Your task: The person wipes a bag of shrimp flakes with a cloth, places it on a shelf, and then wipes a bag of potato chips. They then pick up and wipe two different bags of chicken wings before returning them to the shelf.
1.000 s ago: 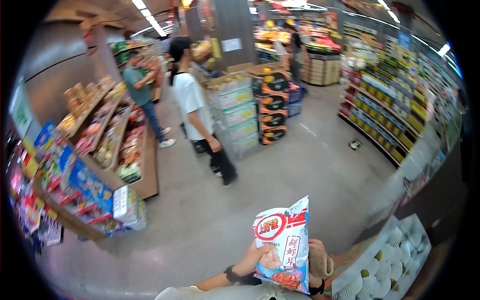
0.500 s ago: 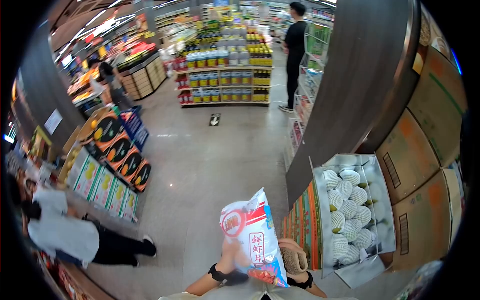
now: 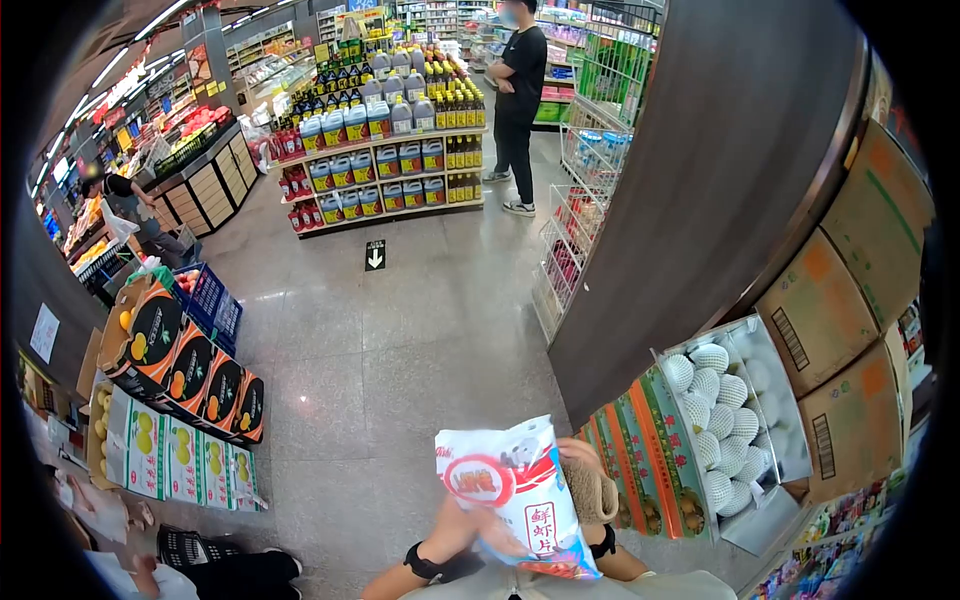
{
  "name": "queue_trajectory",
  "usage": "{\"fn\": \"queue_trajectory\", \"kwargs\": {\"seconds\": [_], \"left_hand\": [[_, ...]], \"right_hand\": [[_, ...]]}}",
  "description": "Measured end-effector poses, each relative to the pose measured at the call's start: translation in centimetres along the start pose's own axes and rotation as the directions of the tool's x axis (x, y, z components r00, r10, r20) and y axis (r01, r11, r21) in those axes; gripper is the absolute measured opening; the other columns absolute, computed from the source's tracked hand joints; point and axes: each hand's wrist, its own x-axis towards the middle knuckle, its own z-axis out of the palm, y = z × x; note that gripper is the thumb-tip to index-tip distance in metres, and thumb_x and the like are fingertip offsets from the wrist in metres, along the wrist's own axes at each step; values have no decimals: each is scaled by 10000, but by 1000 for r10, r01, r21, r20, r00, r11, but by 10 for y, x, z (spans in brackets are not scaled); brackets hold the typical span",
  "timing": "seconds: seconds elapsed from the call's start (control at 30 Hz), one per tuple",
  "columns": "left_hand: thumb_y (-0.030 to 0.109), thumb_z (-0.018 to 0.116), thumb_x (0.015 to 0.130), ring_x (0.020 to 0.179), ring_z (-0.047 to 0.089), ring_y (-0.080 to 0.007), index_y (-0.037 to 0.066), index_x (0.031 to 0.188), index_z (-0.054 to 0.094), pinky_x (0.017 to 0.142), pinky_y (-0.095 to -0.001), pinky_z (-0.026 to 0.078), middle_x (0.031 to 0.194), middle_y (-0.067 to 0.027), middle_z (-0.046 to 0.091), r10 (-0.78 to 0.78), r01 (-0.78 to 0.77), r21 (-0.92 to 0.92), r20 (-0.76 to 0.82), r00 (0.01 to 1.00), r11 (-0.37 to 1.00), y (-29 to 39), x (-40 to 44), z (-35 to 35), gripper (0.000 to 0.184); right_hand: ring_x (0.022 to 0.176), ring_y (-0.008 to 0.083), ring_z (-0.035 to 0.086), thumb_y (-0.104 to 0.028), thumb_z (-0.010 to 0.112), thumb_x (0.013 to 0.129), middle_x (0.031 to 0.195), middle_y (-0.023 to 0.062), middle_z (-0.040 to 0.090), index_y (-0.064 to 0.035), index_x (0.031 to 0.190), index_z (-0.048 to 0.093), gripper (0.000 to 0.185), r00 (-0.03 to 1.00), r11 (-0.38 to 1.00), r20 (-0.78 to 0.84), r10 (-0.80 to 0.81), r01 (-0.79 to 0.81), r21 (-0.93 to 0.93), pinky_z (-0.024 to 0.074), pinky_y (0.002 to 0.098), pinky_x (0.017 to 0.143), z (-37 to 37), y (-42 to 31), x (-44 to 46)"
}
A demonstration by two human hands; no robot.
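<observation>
Snack bag point(image 3: 525, 470) in left grip point(image 3: 466, 524), mostly above it

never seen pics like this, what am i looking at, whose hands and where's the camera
There's no machine: these are a person's bare hands. One camera, worn on the head, takes every picture, looking forward and down. The left hand grips a white, red and blue plastic snack bag; the right hand is at its side, by a brown fuzzy item I can't identify. Ahead, a black-and-white arrow sign lies on grey shop floor. Rightward, a green-and-orange carton carries round things in white foam nets.
</observation>
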Motion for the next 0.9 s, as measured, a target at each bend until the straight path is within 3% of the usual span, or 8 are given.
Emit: {"fn": "queue_trajectory", "kwargs": {"seconds": [0.13, 0.2, 0.33, 0.4, 0.47, 0.57, 0.8, 0.9], "left_hand": [[59, 509, 836, 1027, 519, -176, 36, 1249, 339, 876, -318, 429, 1168, -75, 494, 39, -84, -215, -206, 978, 973, 19, 30, -4, 447], [86, 453, 886, 1038, 522, -184, 45, 1259, 314, 883, -318, 434, 1179, -82, 482, 23, -68, -264, -168, 986, 962, 29, 44, -19, 400], [134, 439, 915, 1013, 530, -162, 36, 1256, 304, 862, -299, 456, 1153, -95, 487, -13, -59, -283, -248, 969, 957, 50, 81, -39, 380], [167, 414, 924, 911, 600, -192, 28, 1188, 416, 788, -301, 511, 1056, -120, 570, 166, -195, -61, -319, 933, 979, 52, 103, -55, 299], [127, 456, 906, 1004, 529, -153, 40, 1268, 304, 867, -298, 450, 1146, -87, 485, 126, -177, -180, -263, 957, 968, 51, 122, -71, 402], [134, 450, 910, 1008, 514, -138, 38, 1248, 342, 866, -282, 435, 1139, -86, 486, -52, -10, -186, -324, 945, 982, -12, 164, -117, 368], [122, 432, 916, 1009, 505, -139, 37, 1231, 354, 880, -280, 422, 1122, -85, 487, 65, -77, -54, -195, 979, 996, 95, 287, -60, 336], [121, 431, 916, 1008, 505, -139, 37, 1229, 355, 881, -280, 421, 1119, -84, 487, 12, -26, -85, -155, 988, 996, 89, 335, -65, 334]], "right_hand": [[920, 274, 578, -155, 664, 684, 1045, 168, 587, -6, 968, 591, 330, 986, 971, 54, -159, 166, -174, 454, 340, 779, 30, 7, 24], [892, 288, 585, -139, 664, 660, 1020, 167, 598, -9, 952, 596, 326, 964, 939, 121, -237, 259, -225, 454, 344, 758, 42, 20, 30], [874, 287, 588, -125, 665, 640, 1009, 159, 605, -6, 945, 610, 331, 935, 977, 330, -128, 177, -121, 454, 353, 747, 56, 41, 52], [876, 285, 589, -124, 672, 651, 1015, 162, 605, -1, 945, 616, 325, 911, 984, 392, -127, 165, -63, 457, 350, 746, 64, 58, 68], [879, 289, 589, -112, 668, 673, 1016, 167, 604, 2, 951, 615, 305, 895, 997, 441, -72, 71, 20, 461, 344, 747, 69, 77, 90], [872, 289, 592, -93, 652, 694, 1015, 175, 601, 8, 958, 608, 286, 900, 989, 420, -119, 72, 126, 464, 337, 744, 81, 103, 139], [840, 275, 594, -110, 652, 677, 1008, 171, 597, 2, 942, 593, 294, 972, 976, 86, -219, 219, 11, 467, 319, 704, 97, 140, 292], [827, 273, 593, -117, 652, 683, 1003, 169, 600, -6, 937, 591, 283, 945, 957, 153, -289, 284, 55, 466, 317, 687, 94, 157, 333]]}}
